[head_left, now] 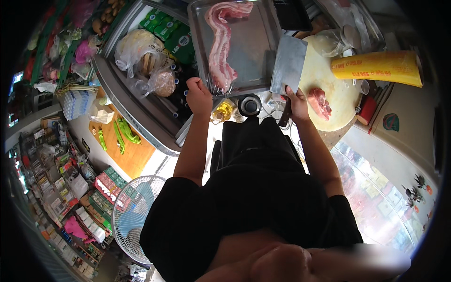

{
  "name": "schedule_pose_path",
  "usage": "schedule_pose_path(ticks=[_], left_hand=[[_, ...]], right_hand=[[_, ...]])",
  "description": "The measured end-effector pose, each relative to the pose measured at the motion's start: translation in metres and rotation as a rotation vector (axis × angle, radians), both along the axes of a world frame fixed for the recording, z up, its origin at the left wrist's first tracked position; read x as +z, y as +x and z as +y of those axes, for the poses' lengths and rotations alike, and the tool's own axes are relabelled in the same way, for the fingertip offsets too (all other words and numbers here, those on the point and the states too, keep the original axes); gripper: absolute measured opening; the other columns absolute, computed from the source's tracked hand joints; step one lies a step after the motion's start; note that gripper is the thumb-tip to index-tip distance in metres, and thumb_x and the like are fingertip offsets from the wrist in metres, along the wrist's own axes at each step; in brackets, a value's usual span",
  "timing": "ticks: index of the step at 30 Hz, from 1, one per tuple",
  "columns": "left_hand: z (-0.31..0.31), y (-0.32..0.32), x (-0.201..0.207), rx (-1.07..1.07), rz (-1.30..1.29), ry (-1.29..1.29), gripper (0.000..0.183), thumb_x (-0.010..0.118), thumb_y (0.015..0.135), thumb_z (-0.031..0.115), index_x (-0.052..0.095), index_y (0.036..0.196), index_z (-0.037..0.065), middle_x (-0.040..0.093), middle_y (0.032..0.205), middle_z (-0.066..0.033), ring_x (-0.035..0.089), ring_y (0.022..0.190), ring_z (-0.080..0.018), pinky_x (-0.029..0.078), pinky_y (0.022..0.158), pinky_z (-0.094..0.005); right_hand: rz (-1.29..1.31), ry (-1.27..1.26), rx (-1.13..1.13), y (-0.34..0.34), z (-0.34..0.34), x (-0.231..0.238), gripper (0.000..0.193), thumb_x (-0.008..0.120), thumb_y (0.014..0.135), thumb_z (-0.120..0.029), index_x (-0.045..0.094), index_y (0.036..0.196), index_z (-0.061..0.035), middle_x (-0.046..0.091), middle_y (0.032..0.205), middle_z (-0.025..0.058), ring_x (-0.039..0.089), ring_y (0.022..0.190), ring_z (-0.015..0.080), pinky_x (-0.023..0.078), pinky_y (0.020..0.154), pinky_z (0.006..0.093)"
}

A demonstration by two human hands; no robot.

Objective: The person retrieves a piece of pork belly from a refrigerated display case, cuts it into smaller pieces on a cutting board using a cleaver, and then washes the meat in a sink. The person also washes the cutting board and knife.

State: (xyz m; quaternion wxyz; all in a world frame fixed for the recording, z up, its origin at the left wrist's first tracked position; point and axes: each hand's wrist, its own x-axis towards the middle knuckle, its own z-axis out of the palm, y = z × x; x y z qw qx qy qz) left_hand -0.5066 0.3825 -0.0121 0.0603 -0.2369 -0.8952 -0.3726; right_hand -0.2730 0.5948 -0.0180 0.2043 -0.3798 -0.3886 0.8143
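My right hand (297,104) is closed on a cleaver (289,58) where the blade meets the dark handle. Its broad grey blade points away from me, between a metal tray (256,56) and a round cutting board (322,70). A small chunk of raw meat (319,103) lies on the board, just right of that hand. In the tray rests a long strip of raw pork belly (220,44), curved at its far end. By the tray's near left corner my left hand (199,96) is closed; whatever its fingers may hold is hidden.
A yellow printed roll (378,68) lies across the board's right side. Left of the tray, an open chest (120,91) holds green packs, bottles and bagged food. Green peppers (124,134) lie on a wooden surface. A fan (136,216) stands at the lower left.
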Motion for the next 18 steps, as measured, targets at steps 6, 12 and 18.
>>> schedule_pose_path(ticks=[6,12,18], left_hand=[[0.012,0.003,0.030,-0.139,0.172,-0.151,0.016,0.063,0.086,0.010,0.052,0.097,0.008,0.062,0.073,-0.0130,0.063,0.071,-0.0350,0.048,0.060,-0.0438],[0.026,0.016,0.031,-0.282,-0.177,0.168,0.008,0.056,0.091,0.006,0.052,0.099,0.007,0.060,0.080,-0.0118,0.060,0.067,-0.0261,0.048,0.061,-0.0337],[0.108,-0.002,0.052,-0.447,-0.508,0.569,0.009,0.051,0.096,0.003,0.057,0.102,0.005,0.055,0.088,-0.0007,0.055,0.079,-0.0083,0.046,0.070,-0.0212]], right_hand=[[-0.070,0.052,-0.002,-0.003,-0.002,0.005,0.028,0.060,0.096,-0.018,0.061,0.117,0.0013,0.066,0.106,0.0046,0.060,0.094,0.0122,0.045,0.088,0.0275],[-0.037,0.009,0.031,-0.005,-0.004,0.004,0.028,0.059,0.096,-0.017,0.060,0.118,0.0016,0.066,0.108,0.0053,0.060,0.098,0.0131,0.045,0.090,0.0277],[0.041,-0.062,0.024,0.003,-0.023,-0.003,0.029,0.058,0.097,-0.015,0.058,0.121,0.0009,0.065,0.111,0.0068,0.061,0.101,0.0162,0.047,0.092,0.0311]])
